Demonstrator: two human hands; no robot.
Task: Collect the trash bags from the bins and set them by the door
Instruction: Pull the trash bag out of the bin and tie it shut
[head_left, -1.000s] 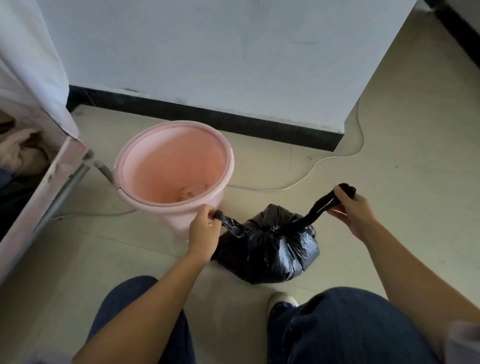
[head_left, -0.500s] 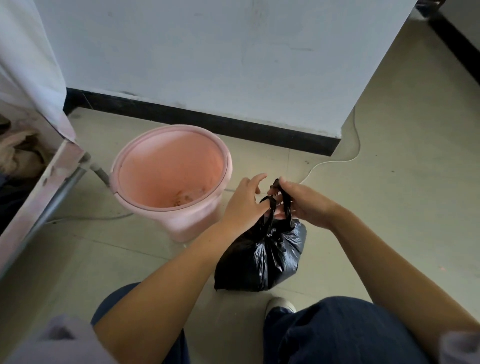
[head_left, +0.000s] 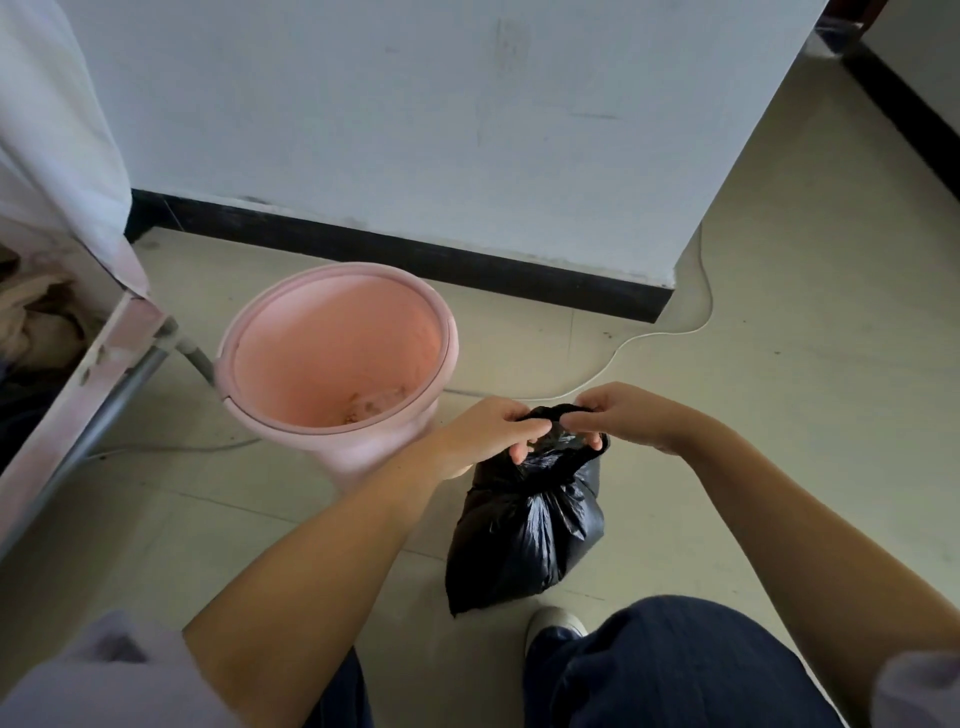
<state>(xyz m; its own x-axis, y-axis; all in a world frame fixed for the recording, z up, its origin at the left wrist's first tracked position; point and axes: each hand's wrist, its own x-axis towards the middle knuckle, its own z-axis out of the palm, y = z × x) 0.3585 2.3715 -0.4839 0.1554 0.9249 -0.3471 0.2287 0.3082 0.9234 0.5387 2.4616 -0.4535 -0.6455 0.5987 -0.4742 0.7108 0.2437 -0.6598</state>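
Floor holds one pink bin (head_left: 332, 358), one black bag (head_left: 524, 540), pinched by two hands (head_left: 488, 428).

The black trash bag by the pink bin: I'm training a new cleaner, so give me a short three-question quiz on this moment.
1. True or false: the black trash bag sits inside the pink bin.
2. Which hands grip the bag's top? A) left hand only B) right hand only C) both
3. Fill in: the white cable lies on the ____.

Key: 1 false, it stands on the floor beside the bin; 2 C; 3 floor.
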